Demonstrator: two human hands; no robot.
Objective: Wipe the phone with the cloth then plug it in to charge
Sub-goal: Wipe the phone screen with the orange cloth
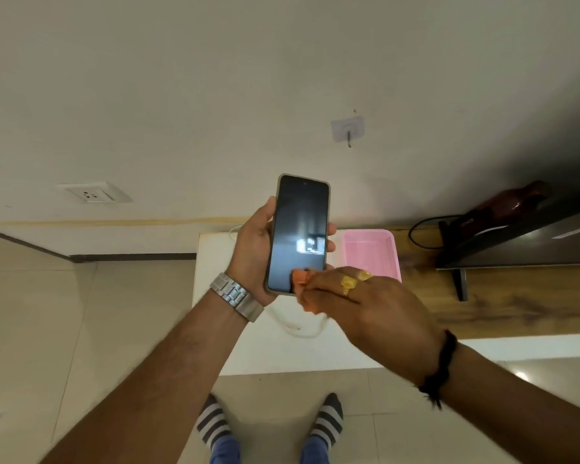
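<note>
My left hand (253,252) grips a dark-screened phone (298,229) upright in front of me, fingers wrapped round its edges. My right hand (365,306) pinches a small orange cloth (301,279) and presses it against the lower part of the screen. Most of the cloth is hidden under my fingers. A white charging cable (295,326) lies looped on the white table (215,316) just below my hands. A white wall socket (92,193) sits on the wall to the left.
A pink plastic basket (372,252) stands on the table behind my right hand. A dark TV (522,239) on its stand occupies the wooden unit at right, with a maroon vase (512,199) and black cord behind it. A wall hook (348,128) is above.
</note>
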